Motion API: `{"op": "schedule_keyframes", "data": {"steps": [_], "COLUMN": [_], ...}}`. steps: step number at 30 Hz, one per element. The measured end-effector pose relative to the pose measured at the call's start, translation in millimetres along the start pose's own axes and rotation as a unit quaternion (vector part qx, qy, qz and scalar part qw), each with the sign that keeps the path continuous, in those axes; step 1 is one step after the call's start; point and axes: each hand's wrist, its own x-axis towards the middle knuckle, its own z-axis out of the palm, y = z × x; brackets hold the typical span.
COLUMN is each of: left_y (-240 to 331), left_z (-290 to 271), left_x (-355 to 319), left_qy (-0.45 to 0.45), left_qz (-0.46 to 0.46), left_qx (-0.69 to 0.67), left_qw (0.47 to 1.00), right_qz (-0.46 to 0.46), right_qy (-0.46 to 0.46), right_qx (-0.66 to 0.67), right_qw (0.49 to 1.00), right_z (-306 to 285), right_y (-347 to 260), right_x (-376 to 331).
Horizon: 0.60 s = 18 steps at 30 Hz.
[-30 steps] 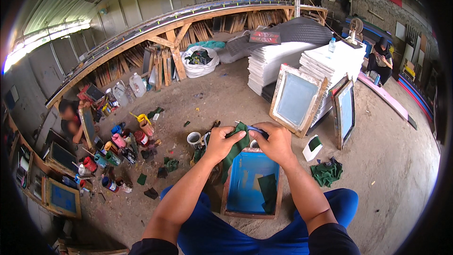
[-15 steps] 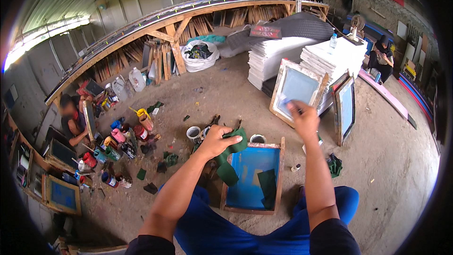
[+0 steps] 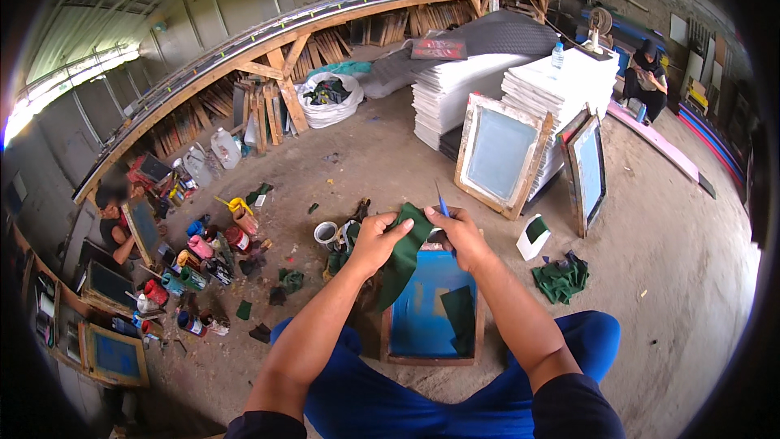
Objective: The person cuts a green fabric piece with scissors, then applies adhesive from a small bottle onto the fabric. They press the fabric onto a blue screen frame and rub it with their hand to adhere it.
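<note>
1. Our left hand (image 3: 375, 237) pinches the top edge of a dark green cloth (image 3: 404, 258), which hangs over the upper left corner of the wooden frame (image 3: 431, 309).
2. Our right hand (image 3: 460, 232) is closed on a thin blue tool (image 3: 441, 199), its tip upward, just beside the cloth's top edge.
3. The frame rests on our lap, its blue mesh up; another green patch (image 3: 460, 314) lies on it.
4. A white cup (image 3: 327, 234) stands on the floor beyond the left hand; green rags (image 3: 561, 278) lie to the right.

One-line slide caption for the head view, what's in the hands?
Both hands, left and right, hold a dark green cloth above a wooden-framed blue screen; right also holds a blue tool.
</note>
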Motion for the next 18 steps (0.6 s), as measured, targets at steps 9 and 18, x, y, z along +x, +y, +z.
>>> {"op": "schedule_keyframes", "data": {"steps": [9, 18], "left_y": [-8, -47], "left_z": [29, 57], "left_x": [25, 49], "left_qy": [-0.025, -0.014], "left_qz": [0.041, 0.042], "left_qx": [0.135, 0.186], "left_qw": [0.990, 0.982], "right_qz": [-0.082, -0.138], "right_qy": [0.053, 0.156], "right_qx": [-0.051, -0.085], "right_qw": [0.994, 0.974], "right_z": [-36, -99], "right_y": [-7, -29], "right_x": [9, 29]}}
